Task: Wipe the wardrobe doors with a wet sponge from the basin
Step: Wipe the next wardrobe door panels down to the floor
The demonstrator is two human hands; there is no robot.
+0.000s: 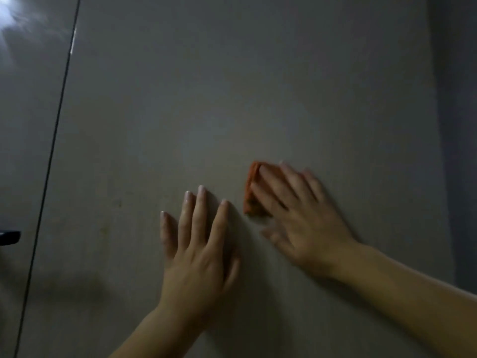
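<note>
The right hand point(307, 220) pressed the orange sponge point(249, 192) against the door point(232, 86) with straight fingers, not curled around it; the sponge showed past the fingertips, on their left. The left hand point(198, 257) lay flat and open on the door, just beside the sponge

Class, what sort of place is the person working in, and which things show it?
Probably a dim indoor room, close against a wardrobe: a flat door panel, the dark seam between two doors, and a dark handle at the left edge.
</note>
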